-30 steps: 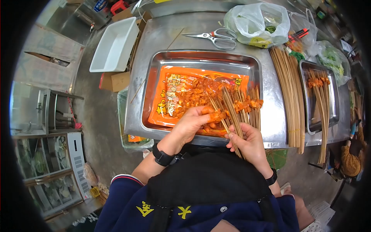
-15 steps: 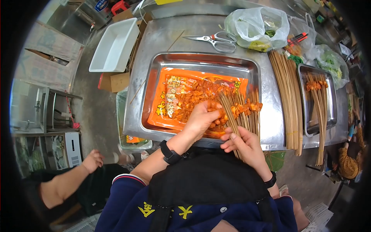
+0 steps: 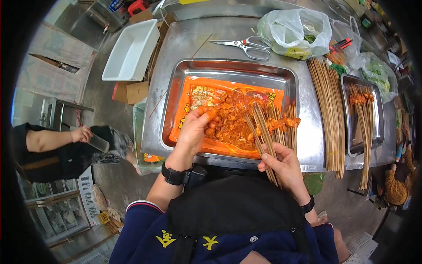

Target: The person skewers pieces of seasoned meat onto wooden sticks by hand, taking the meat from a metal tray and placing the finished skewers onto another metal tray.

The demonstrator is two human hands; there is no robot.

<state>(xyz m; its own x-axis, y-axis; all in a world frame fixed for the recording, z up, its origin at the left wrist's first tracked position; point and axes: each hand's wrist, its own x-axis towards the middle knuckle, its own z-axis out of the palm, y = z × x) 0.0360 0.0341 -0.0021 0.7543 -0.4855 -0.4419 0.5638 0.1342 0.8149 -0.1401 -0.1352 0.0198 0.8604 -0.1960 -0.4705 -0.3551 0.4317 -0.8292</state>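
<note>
A wide steel tray (image 3: 228, 69) holds an orange printed bag (image 3: 187, 94) with red-sauced meat pieces (image 3: 239, 119) heaped on it. Over the left part of the heap, my left hand (image 3: 193, 130) is closed, thumb and fingers pinched on a piece of sauced meat. Its fingertips are stained orange. My right hand (image 3: 283, 165) grips a bundle of bamboo skewers (image 3: 265, 132) near their lower ends, at the tray's front edge. More skewers with meat on their upper parts (image 3: 285, 123) lie at the tray's right side, partly hidden behind the bundle.
Scissors (image 3: 246, 44) and plastic bags of greens (image 3: 294, 33) lie behind the tray. To the right are a long stack of bare skewers (image 3: 327, 116) and a smaller tray (image 3: 382, 119) with meat skewers. A white bin (image 3: 132, 50) stands left; another person (image 3: 66, 145) holds a cup there.
My left hand has moved left, away from the skewers to the meat heap. My right hand still holds the bundle. The other person at left has moved forward and a cup now shows.
</note>
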